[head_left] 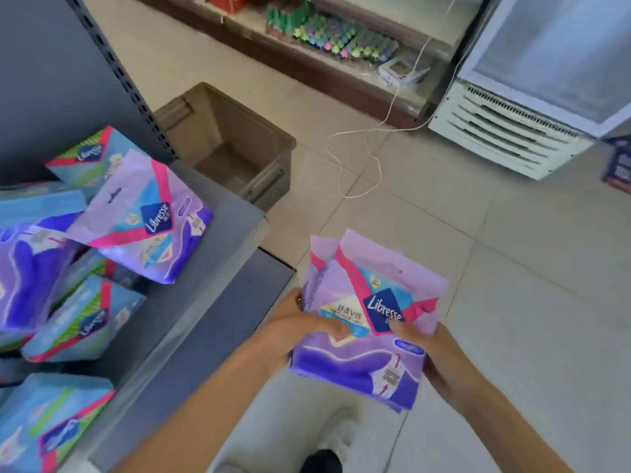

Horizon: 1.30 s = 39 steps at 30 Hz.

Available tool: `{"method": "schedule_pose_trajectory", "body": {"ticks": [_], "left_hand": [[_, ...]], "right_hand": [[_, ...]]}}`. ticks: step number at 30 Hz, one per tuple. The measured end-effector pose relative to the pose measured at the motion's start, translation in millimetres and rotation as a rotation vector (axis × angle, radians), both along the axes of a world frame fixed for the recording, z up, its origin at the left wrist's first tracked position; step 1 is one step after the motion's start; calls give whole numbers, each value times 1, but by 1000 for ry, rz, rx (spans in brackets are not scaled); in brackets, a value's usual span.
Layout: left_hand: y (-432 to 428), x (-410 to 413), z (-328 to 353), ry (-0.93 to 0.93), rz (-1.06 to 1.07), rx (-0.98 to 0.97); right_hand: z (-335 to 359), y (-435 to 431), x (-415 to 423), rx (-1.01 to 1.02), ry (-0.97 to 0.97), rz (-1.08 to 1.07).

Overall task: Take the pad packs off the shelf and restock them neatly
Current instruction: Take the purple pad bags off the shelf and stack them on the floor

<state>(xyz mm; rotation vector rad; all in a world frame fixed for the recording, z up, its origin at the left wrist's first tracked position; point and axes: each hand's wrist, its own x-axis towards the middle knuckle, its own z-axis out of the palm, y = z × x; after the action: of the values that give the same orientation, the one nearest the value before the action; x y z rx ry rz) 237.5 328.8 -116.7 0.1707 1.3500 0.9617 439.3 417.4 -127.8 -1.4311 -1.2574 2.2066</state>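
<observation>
two lilac pad packs [368,302], one behind the other, are held upright at lower centre of the frame. blue packs [82,322] and purple packs [143,220] lie jumbled on the grey shelf [220,227] at left.

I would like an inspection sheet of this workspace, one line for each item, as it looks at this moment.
Surface: grey shelf, bare at its right end.
Job's things: held purple packs, apparently two, above the floor; a loose purple pack and blue packs lie untidily on the shelf.
Clutter: brown crate on the floor beside the shelf; nothing seen inside.
Grippers: left hand and right hand both grip the held purple packs.
Cables: white cable lies looped on the tiled floor.
Surroundings: white freezer; far shelf of bottles.
</observation>
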Motion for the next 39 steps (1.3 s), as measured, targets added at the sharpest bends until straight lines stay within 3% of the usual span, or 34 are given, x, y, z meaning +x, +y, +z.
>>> {"method": "schedule_pose_trajectory", "body": {"ticks": [4, 11, 23, 32, 39], "left_hand": [[-1, 24, -57, -64, 9, -65], [11, 21, -160, -125, -12, -217], [47, -10, -390, 399, -438, -191], [78, -17, -527, 410, -433, -88], [84, -4, -573, 502, -440, -131]], "right_hand": [[-41, -18, 21, 12, -127, -11], [-148, -30, 9, -5, -386, -295], [-379, -27, -24, -201, -402, -446], [-532, 4, -39, -200, -529, -478], [-574, 14, -39, -182, -612, -555]]}}
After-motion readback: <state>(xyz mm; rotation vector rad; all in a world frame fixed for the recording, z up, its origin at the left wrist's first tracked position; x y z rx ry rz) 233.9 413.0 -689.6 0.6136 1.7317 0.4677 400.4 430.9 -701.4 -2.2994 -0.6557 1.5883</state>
